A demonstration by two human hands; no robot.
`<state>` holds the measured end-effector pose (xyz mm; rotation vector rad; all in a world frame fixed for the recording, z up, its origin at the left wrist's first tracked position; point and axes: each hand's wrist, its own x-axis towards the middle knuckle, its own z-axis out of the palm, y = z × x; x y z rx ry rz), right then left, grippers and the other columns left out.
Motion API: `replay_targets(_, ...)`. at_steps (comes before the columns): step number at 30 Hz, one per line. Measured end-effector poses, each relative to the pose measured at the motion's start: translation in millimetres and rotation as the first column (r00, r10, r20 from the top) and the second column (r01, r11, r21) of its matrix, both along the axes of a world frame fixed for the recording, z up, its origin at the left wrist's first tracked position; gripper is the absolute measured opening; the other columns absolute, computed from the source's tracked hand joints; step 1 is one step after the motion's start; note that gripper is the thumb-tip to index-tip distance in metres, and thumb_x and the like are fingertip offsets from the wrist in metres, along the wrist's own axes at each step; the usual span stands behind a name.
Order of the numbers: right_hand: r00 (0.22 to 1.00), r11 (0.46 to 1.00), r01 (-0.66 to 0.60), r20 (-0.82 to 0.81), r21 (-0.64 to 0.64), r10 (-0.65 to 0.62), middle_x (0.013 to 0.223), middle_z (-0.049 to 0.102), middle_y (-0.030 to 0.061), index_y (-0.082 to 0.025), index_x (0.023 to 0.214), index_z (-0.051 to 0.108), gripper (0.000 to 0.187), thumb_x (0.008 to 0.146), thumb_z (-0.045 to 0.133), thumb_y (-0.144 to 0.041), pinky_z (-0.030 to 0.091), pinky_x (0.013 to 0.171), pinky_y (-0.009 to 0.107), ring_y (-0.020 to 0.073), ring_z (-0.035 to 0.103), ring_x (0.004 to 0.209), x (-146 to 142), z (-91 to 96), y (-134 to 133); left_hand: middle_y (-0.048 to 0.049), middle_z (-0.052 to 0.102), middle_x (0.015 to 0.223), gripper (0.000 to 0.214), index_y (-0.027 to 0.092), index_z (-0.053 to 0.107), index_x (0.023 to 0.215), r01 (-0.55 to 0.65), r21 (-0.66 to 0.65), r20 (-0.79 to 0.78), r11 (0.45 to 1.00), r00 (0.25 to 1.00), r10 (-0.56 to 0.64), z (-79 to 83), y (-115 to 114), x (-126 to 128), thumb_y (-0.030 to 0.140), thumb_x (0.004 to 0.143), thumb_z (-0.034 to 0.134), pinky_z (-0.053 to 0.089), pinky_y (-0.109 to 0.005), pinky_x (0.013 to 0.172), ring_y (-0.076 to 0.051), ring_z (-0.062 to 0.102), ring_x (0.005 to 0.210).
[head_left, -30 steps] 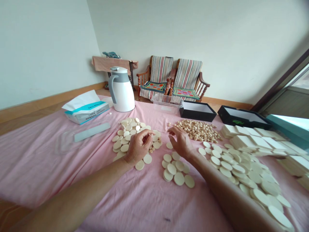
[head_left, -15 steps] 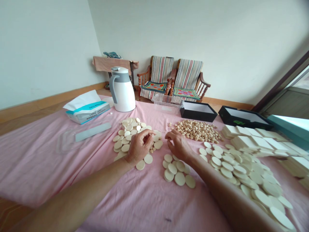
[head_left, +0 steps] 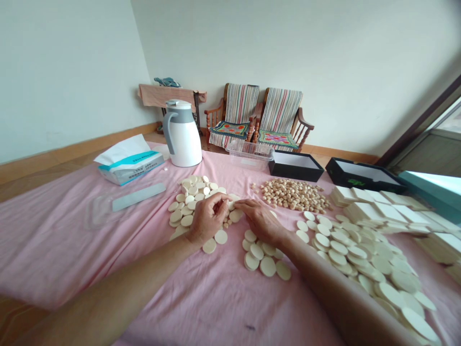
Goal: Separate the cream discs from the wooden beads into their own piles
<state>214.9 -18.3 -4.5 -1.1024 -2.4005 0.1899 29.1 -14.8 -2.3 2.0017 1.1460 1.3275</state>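
right under the left hand (head_left: pixel 208 218), a heap of round cream discs (head_left: pixel 185 209), flat, so no long axis and no pointing any particular way, and closer to the left arm (head_left: pixel 118 274) than the right. left hand curled, fingertips pinched together, whether on something tiny or on nothing, can't tell from this angle. right hand (head_left: pixel 261 222) reaching across toward it, fingers (head_left: pixel 245 205) fairly straight and low, no visible grip, tips almost touching the left hand, right at the heap's edge. just below the right hand, a smaller bunch of discs (head_left: pixel 261 254); ahead of it, a pile of little beads (head_left: pixel 293 195); off to its right, a wide spread of discs (head_left: pixel 360 259), all on a pink cloth (head_left: pixel 201 302).
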Motion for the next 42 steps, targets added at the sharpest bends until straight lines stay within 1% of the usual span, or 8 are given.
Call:
replay_targets(4, 0.996, 0.996, 0.086, -0.008, -0.02, -0.086, 0.103, 0.063, 0.0089, -0.017, 0.103, 0.064, 0.033, 0.084, 0.043, -0.001, 0.045, 0.082, 0.029, 0.0165, 0.059, 0.093, 0.9, 1.4, -0.5, 0.0036, 0.052, 0.053, 0.02, 0.016, 0.064, 0.088, -0.008, 0.002, -0.006, 1.0, 1.0, 0.008, 0.7, -0.3, 0.2, 0.027, 0.088, 0.048, 0.037, -0.018, 0.048, -0.009, 0.047, 0.047)
replay_targets(9, 0.983, 0.983, 0.174, -0.057, -0.051, -0.177, 0.093, 0.059, 0.0064, -0.016, 0.084, 0.061, 0.018, 0.084, 0.047, -0.005, 0.044, 0.076, 0.026, 0.0146, 0.057, 0.084, 3.4, -3.1, 1.4, 0.0037, 0.051, 0.053, 0.02, 0.016, 0.065, 0.09, -0.009, -0.005, -0.016, 1.0, 1.0, 0.009, -0.1, 0.1, 0.0, 0.026, 0.088, 0.048, 0.036, -0.018, 0.047, -0.009, 0.046, 0.047)
replay_targets(14, 0.975, 0.98, 0.2, -0.094, -0.017, -0.201, 0.09, 0.058, 0.0072, -0.015, 0.084, 0.061, 0.021, 0.081, 0.045, -0.002, 0.045, 0.076, 0.027, 0.016, 0.055, 0.083, 7.9, -11.1, 8.9, 0.003, 0.053, 0.055, 0.019, 0.016, 0.065, 0.091, -0.011, -0.009, -0.013, 1.0, 1.0, 0.011, -1.5, 0.5, 0.0, 0.025, 0.088, 0.048, 0.037, -0.018, 0.048, -0.009, 0.049, 0.049)
replay_targets(19, 0.907, 0.895, 0.422, -0.065, 0.148, -0.417, 0.096, 0.059, 0.0129, -0.013, 0.092, 0.065, 0.032, 0.076, 0.041, 0.002, 0.043, 0.078, 0.032, 0.0216, 0.054, 0.091, 20.4, -7.1, 16.2, 0.0031, 0.053, 0.055, 0.019, 0.015, 0.065, 0.091, -0.009, -0.003, 0.0, 1.0, 1.0, 0.009, -2.5, 1.4, -0.4, 0.024, 0.087, 0.048, 0.037, -0.018, 0.049, -0.009, 0.049, 0.05)
replay_targets(26, 0.928, 0.928, 0.371, 0.017, -0.036, -0.371, 0.082, 0.063, 0.0067, -0.015, 0.083, 0.066, 0.022, 0.08, 0.046, -0.007, 0.041, 0.07, 0.024, 0.0155, 0.058, 0.075, 17.5, -1.4, 12.0, 0.0035, 0.054, 0.055, 0.019, 0.014, 0.065, 0.092, -0.004, -0.015, 0.005, 1.0, 1.0, 0.004, -2.4, 1.1, 0.2, 0.024, 0.087, 0.049, 0.037, -0.017, 0.049, -0.008, 0.049, 0.049)
replay_targets(31, 0.866, 0.869, 0.495, 0.086, 0.009, -0.494, 0.095, 0.067, 0.0124, -0.011, 0.096, 0.067, 0.035, 0.077, 0.04, 0.0, 0.041, 0.074, 0.026, 0.0197, 0.061, 0.086, 23.5, -1.9, 14.8, 0.0031, 0.055, 0.055, 0.019, 0.014, 0.065, 0.091, -0.014, -0.007, 0.007, 1.0, 1.0, 0.014, -3.0, 1.2, 0.0, 0.024, 0.087, 0.049, 0.038, -0.017, 0.049, -0.008, 0.05, 0.05)
replay_targets(38, 0.928, 0.911, 0.368, 0.015, -0.185, -0.372, 0.088, 0.071, 0.0059, -0.016, 0.089, 0.07, 0.026, 0.076, 0.049, -0.006, 0.043, 0.073, 0.024, 0.0166, 0.063, 0.08, 37.1, 20.9, 11.9, 0.0023, 0.056, 0.057, 0.02, 0.014, 0.065, 0.09, -0.041, -0.004, -0.017, 0.999, 0.999, 0.041, -2.6, 0.9, -0.4, 0.026, 0.088, 0.048, 0.037, -0.017, 0.05, -0.008, 0.049, 0.051)
replay_targets(42, 0.967, 0.947, 0.253, 0.096, -0.198, -0.238, 0.09, 0.068, 0.008, -0.015, 0.094, 0.069, 0.026, 0.071, 0.058, -0.009, 0.044, 0.074, 0.027, 0.0177, 0.061, 0.081, 33.6, 19.1, 0.0, 0.0024, 0.055, 0.057, 0.02, 0.015, 0.065, 0.089, -0.061, 0.013, -0.037, 0.998, 0.997, 0.061, -2.8, 1.7, -0.4, 0.027, 0.088, 0.048, 0.037, -0.017, 0.05, -0.009, 0.05, 0.052)
